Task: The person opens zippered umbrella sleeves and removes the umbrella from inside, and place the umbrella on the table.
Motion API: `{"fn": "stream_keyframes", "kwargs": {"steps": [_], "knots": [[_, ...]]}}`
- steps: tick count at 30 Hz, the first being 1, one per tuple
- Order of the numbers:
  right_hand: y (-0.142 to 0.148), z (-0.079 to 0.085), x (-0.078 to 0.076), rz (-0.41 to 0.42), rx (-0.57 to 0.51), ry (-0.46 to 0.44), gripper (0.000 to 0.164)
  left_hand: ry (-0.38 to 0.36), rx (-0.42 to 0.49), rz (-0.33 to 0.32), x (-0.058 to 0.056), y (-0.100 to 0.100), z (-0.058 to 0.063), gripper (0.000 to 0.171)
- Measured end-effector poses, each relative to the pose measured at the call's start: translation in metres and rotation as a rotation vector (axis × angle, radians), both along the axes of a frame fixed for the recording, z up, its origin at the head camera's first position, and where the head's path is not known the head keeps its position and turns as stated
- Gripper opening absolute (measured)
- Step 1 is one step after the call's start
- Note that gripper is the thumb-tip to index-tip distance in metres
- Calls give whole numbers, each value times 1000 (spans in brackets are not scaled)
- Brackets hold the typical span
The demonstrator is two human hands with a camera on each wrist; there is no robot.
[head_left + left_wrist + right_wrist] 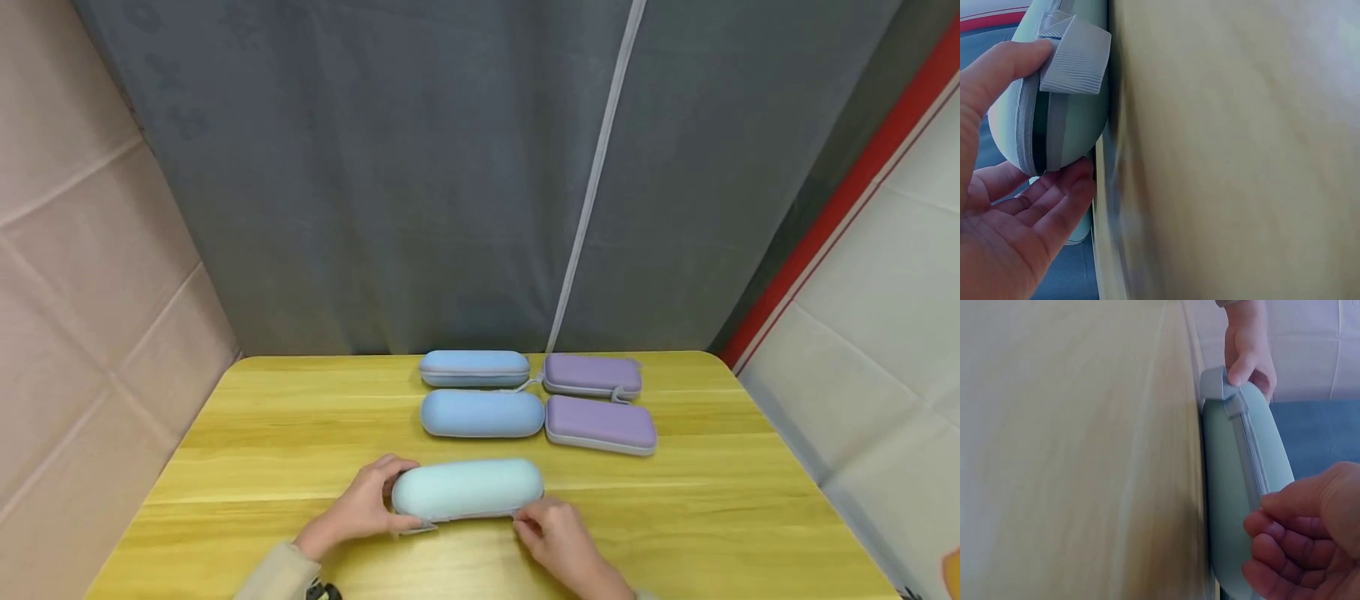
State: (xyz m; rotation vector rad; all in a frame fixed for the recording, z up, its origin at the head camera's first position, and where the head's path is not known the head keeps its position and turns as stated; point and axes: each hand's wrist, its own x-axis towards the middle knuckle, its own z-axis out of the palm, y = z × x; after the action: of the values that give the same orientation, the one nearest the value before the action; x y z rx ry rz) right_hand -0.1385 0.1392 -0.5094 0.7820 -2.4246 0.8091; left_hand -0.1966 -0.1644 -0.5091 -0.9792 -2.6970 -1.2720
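A mint-green zip case lies lengthwise near the front of the wooden table, its seam facing me. My left hand holds its left end, the thumb at the front by a grey fabric strap and the fingers around the back. A dark gap shows between the zipper tapes at that end in the left wrist view. At the front right of the case, my right hand pinches the zipper pull between thumb and curled forefinger, which hide it. Zipper runs from there toward the strap.
Behind the mint case, two blue cases lie one behind the other. Two purple cases sit just right of them, with grey straps between. A grey curtain hangs at the table's back edge.
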Motion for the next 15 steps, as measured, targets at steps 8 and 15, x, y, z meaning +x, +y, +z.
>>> {"fn": "stream_keyframes", "kwargs": {"steps": [8,15], "knots": [[-20,-1,1,-16,19,69,17,-17,-10,-3,1,1,1,65],[-37,1,2,-9,31,44,17,-20,-21,11,0,3,0,65]]}}
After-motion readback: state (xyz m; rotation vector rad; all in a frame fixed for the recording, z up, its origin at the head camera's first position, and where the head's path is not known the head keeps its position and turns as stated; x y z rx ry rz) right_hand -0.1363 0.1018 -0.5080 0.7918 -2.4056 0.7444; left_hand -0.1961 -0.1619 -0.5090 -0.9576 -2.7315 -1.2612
